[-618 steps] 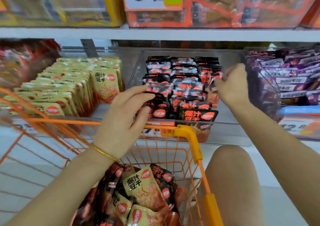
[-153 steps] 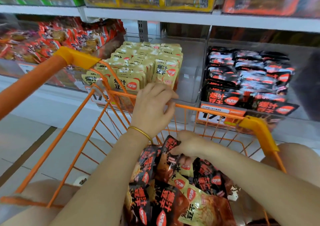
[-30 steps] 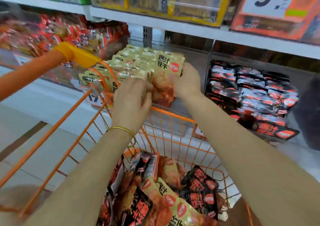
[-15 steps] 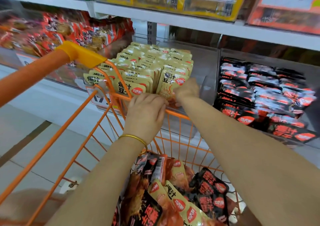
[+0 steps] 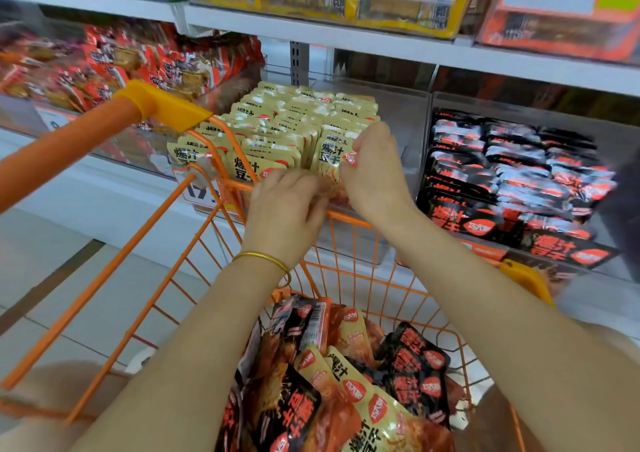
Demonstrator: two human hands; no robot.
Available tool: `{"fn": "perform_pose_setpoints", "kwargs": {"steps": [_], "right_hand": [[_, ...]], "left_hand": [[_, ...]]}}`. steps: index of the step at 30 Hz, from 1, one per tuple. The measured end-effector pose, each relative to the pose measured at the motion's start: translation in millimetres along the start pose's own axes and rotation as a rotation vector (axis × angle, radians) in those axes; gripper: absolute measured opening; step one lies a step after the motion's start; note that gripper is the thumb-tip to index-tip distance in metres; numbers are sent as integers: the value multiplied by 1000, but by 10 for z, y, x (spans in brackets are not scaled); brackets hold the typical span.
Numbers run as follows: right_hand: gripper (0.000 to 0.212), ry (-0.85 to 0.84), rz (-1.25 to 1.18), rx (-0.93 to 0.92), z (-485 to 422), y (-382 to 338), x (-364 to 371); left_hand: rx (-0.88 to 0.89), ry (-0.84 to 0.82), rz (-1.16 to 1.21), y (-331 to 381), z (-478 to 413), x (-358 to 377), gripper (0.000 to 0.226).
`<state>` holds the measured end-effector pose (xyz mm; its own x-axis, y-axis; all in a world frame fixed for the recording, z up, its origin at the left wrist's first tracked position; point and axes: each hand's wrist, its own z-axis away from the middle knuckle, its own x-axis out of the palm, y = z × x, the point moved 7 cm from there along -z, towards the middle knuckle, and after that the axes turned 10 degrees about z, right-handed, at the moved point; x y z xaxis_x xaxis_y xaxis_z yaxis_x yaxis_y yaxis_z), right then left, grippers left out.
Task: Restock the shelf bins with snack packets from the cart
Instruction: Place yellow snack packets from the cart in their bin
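Note:
A clear shelf bin (image 5: 403,129) holds rows of upright yellow snack packets (image 5: 294,119). At the front right of those rows stands one yellow packet (image 5: 329,155). My right hand (image 5: 374,174) pinches its right edge. My left hand (image 5: 287,209), with a gold bangle on the wrist, has its fingertips at the packet's lower left corner. Below my arms, the orange wire cart (image 5: 349,243) holds loose yellow and black packets (image 5: 349,375).
Right of the yellow bin is a bin of black packets (image 5: 512,181); left of it, a bin of red packets (image 5: 138,67). The cart's orange handle (image 5: 86,133) crosses the left side. A higher shelf (image 5: 381,41) carries boxed goods and price cards.
Both hands went from the cart up to the yellow bin with a yellow packet. The packet has been lowered into the front right row, and the hands have closed in on it.

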<state>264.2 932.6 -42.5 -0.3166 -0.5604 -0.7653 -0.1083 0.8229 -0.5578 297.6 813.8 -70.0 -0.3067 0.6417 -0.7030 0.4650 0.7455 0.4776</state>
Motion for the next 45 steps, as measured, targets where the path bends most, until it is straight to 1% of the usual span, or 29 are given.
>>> {"fn": "perform_pose_setpoints", "kwargs": {"steps": [1,2,3,4,5,7,8,9,10,12,15,17,18,19,20,21,23,26,28,31,33,35,37,39,41,42,43,44,45], "right_hand": [[20,-9,-60,-84,165,-72,-99],[18,-60,-112,-133,318,-89,-147],[18,-144,-126,-157,457,-63,-140],[17,-271,-89,-163,587,10,-47],[14,-445,4,-155,713,122,141],[9,-784,255,-128,972,440,615],[9,-879,372,-113,1073,635,831],[8,-921,487,-95,1150,820,994],[12,-934,571,-65,1220,1000,1116],[27,-923,579,29,1325,1269,1288],[39,-856,407,203,1408,1394,1394],[35,-843,319,283,1430,1382,1431],[25,-840,296,295,1430,1367,1435],[9,-846,290,275,1418,1332,1415],[10,-855,295,245,1387,1300,1382],[20,-861,311,214,1344,1260,1330],[19,-871,400,156,1221,1167,1164],[29,-809,560,16,1030,948,840],[29,-784,577,-81,982,752,619],[24,-780,423,-158,960,460,270],[25,-755,179,-104,911,320,58],[26,-723,-133,18,825,236,-141],[22,-637,-321,107,653,187,-298],[18,-425,-399,134,378,136,-430],[19,-157,-371,116,86,87,-502],[22,-45,-296,95,-38,61,-495],[24,29,-210,86,-141,46,-446],[25,63,-139,94,-235,54,-352],[27,59,-83,110,-309,78,-222]], "left_hand": [[-3,38,-15,42,-12,-71,23],[-9,55,-10,82,-24,-126,19],[-29,31,22,114,-36,-152,17],[-59,-35,78,133,-31,-130,14],[-86,-136,133,144,-6,-64,11],[-115,-410,146,162,101,154,10],[-113,-549,108,165,177,279,12],[-108,-665,54,155,254,389,15],[-110,-744,16,129,319,471,18],[-153,-805,24,47,381,554,20],[-173,-811,30,-14,390,582,17],[-174,-811,29,-20,397,591,19],[-170,-809,30,-11,403,591,19],[-166,-805,38,-3,404,595,20],[-162,-796,48,7,401,593,20],[-159,-783,59,14,392,589,20],[-161,-749,93,31,364,569,19],[-170,-689,165,75,310,506,17],[-170,-623,206,94,251,442,17],[-188,-474,299,97,159,311,20],[-201,-270,336,76,81,153,19],[-208,3,348,24,22,-70,17],[-178,226,355,-38,1,-259,15],[-144,327,308,-97,5,-342,18],[-117,317,229,-131,10,-327,23],[-96,279,183,-130,13,-286,24],[-70,225,141,-113,18,-234,25],[-47,164,104,-104,26,-167,26],[-28,105,73,-98,38,-101,26]]}}
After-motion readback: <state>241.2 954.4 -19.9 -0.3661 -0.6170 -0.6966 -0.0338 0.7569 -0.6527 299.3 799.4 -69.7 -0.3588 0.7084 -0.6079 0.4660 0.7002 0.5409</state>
